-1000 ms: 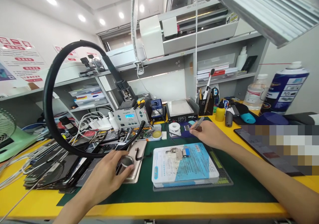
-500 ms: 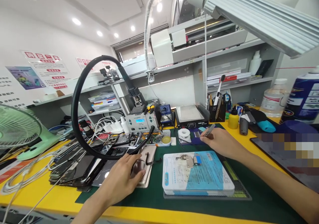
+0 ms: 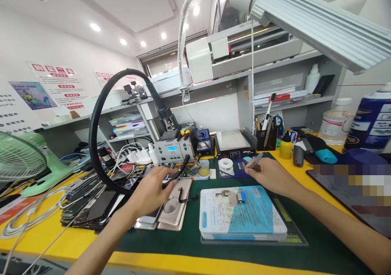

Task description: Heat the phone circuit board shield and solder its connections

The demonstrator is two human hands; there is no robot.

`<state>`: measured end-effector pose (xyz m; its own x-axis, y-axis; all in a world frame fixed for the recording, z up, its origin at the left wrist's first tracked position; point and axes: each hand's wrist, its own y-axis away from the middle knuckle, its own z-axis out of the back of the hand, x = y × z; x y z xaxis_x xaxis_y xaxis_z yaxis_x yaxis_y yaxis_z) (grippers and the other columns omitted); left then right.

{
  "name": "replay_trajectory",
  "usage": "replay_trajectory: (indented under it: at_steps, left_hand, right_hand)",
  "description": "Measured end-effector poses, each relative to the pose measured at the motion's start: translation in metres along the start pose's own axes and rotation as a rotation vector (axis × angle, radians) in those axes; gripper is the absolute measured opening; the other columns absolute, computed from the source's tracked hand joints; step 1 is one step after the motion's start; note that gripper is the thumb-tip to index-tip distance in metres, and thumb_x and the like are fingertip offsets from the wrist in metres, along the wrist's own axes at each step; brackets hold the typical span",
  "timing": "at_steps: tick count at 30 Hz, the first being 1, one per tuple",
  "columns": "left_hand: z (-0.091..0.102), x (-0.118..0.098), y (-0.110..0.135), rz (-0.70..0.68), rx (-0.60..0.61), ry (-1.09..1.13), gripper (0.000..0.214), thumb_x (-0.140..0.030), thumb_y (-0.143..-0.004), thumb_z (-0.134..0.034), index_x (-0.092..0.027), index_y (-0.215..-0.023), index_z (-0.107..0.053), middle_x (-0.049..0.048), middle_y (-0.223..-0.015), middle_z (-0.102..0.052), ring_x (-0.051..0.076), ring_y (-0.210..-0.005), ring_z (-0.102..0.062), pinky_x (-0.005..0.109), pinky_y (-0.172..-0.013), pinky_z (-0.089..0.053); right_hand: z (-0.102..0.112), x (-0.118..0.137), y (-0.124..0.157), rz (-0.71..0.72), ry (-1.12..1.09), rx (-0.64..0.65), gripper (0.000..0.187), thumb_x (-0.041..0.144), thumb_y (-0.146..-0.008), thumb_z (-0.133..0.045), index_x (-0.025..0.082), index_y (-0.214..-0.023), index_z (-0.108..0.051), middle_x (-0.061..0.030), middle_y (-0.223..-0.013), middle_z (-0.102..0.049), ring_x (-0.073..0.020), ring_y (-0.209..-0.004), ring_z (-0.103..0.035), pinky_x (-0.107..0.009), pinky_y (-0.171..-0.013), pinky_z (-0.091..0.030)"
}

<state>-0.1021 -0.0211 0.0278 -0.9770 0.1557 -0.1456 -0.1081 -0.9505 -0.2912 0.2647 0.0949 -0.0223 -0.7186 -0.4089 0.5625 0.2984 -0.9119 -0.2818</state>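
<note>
My left hand (image 3: pixel 152 191) is open, thumb and fingers apart, over the top ends of the phones, close to the black hose and a tray of circuit boards (image 3: pixel 192 170). Below it lie a gold phone back (image 3: pixel 174 216) with a round ring on it and a dark flex cable (image 3: pixel 182 195). Closed fingers of my right hand (image 3: pixel 265 173) hold tweezers (image 3: pixel 255 160), tips pointing up and away. In front of that hand a blue and white box (image 3: pixel 244 222) carries a small metal phone part (image 3: pixel 233 197) with a blue piece.
A thick black hose (image 3: pixel 96 124) loops up from the hot-air station (image 3: pixel 172 149) at the left. Stacked phone parts (image 3: pixel 97 210) crowd the left side. Behind stand a solder spool (image 3: pixel 226 164), a heating plate (image 3: pixel 233 140) and a yellow bottle (image 3: pixel 286 146).
My left hand has lifted off the gold phone back and moved up and slightly left, uncovering the ring. My right hand with the tweezers stays nearly still.
</note>
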Motion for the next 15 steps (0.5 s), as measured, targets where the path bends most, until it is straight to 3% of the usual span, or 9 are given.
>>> replay_trajectory:
  at_steps: [4,8,11,15]
  left_hand:
    - [0.028,0.005,-0.076,0.031,-0.056,-0.033,0.033,-0.041,-0.102,-0.066,-0.017,-0.124,-0.067,0.0092,-0.123,-0.07,0.024,-0.108,-0.07,0.047,-0.096,-0.061]
    - [0.047,0.005,-0.159,0.091,-0.058,-0.105,0.035,-0.041,-0.101,-0.068,-0.017,-0.127,-0.066,0.01,-0.129,-0.069,0.026,-0.114,-0.069,0.048,-0.098,-0.061]
    - [0.046,0.001,-0.204,0.146,-0.005,-0.169,0.036,-0.041,-0.1,-0.068,-0.018,-0.128,-0.066,0.0106,-0.131,-0.068,0.026,-0.115,-0.068,0.048,-0.098,-0.06]
    - [0.036,-0.007,-0.237,0.234,0.1,-0.243,0.039,-0.041,-0.099,-0.07,-0.018,-0.13,-0.065,0.011,-0.132,-0.067,0.026,-0.115,-0.068,0.048,-0.097,-0.061]
  right_hand:
    - [0.001,0.001,0.0,-0.004,-0.007,0.006,0.022,0.035,-0.092,-0.062,0.023,-0.079,-0.074,-0.0062,-0.07,-0.072,-0.0275,-0.066,-0.069,-0.034,-0.061,-0.043]
    - [0.001,0.002,0.001,-0.005,-0.02,0.001,0.021,0.034,-0.091,-0.063,0.022,-0.079,-0.074,-0.0068,-0.074,-0.074,-0.0291,-0.073,-0.072,-0.034,-0.064,-0.045]
    - [0.003,0.003,0.002,-0.004,-0.029,-0.001,0.02,0.032,-0.092,-0.063,0.022,-0.079,-0.074,-0.0071,-0.075,-0.074,-0.0295,-0.076,-0.073,-0.034,-0.066,-0.046]
    - [0.005,0.005,0.004,-0.005,-0.034,0.003,0.018,0.027,-0.093,-0.063,0.021,-0.079,-0.075,-0.0072,-0.077,-0.075,-0.0286,-0.076,-0.073,-0.033,-0.065,-0.045]
